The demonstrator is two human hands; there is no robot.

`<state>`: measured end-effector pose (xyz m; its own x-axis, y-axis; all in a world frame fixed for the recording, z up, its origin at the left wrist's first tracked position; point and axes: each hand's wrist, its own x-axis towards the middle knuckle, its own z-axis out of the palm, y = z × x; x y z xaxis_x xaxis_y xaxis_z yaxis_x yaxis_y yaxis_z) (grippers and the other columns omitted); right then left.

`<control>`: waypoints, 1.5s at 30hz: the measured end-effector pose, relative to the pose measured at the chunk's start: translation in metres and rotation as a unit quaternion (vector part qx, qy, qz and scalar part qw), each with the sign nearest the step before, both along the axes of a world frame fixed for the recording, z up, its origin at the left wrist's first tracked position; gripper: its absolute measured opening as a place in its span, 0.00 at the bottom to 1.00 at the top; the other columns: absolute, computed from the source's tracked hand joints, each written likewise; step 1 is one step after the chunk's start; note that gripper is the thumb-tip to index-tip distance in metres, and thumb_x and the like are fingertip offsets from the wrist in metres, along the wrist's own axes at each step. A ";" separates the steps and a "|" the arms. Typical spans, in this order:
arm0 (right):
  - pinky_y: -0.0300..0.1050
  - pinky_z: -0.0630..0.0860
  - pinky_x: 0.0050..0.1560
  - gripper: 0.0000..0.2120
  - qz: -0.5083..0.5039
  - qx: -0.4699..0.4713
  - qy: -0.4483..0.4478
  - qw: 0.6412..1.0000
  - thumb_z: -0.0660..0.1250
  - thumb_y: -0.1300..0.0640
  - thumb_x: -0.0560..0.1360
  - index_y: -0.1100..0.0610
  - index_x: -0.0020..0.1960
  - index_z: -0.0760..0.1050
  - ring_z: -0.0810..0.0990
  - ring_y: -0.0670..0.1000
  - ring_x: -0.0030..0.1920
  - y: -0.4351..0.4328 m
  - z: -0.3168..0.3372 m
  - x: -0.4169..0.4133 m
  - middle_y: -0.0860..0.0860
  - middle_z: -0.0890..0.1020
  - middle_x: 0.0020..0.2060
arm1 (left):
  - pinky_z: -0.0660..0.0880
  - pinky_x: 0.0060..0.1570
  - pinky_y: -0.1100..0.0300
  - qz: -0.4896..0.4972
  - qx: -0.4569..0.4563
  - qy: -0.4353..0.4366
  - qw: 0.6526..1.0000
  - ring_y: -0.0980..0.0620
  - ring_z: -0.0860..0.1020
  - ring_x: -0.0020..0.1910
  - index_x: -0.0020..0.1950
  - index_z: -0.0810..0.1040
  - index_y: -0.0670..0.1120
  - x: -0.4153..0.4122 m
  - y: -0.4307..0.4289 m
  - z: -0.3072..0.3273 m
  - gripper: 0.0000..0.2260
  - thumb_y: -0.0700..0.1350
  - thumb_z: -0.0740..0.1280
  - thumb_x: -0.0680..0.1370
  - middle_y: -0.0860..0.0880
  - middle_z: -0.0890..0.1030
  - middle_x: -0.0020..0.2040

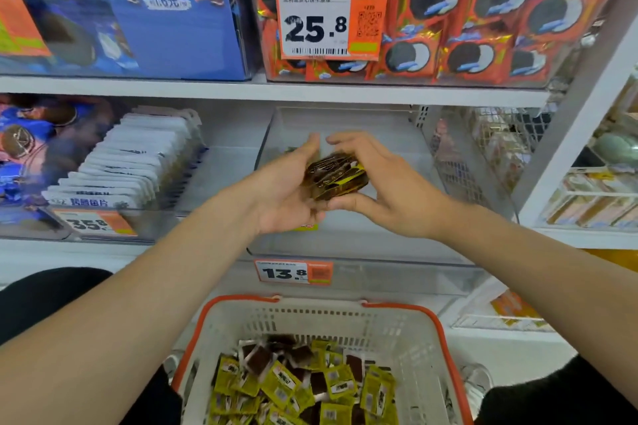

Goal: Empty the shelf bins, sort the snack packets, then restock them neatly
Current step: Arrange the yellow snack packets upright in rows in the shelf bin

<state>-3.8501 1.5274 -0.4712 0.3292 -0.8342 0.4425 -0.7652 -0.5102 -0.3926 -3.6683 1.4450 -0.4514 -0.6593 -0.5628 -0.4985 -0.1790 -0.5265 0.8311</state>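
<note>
Pinched between right hand (397,197) fingers and thumb, the packet stack (334,176) is braced by my left hand (286,198), its fingers fairly straight, above the clear bin's (348,245) front edge. I'd judge it light, slick and loose, so I'd squeeze the flat ends.

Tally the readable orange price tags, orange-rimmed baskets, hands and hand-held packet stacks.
Orange price tags: 3, reading 25.8, 35.8, 13.8
Orange-rimmed basket: 1
Hands: 2, left hand and right hand
Held packet stack: 1
Total: 7
</note>
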 end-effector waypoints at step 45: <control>0.51 0.75 0.50 0.44 -0.292 0.297 -0.009 0.909 0.77 0.40 0.74 0.60 0.74 0.56 0.79 0.62 0.57 -0.086 -0.065 0.059 0.60 0.76 0.60 | 0.61 0.70 0.41 -0.062 -0.674 -0.413 0.609 0.40 0.57 0.77 0.71 0.75 0.54 0.044 -0.018 -0.013 0.18 0.47 0.67 0.81 0.46 0.59 0.81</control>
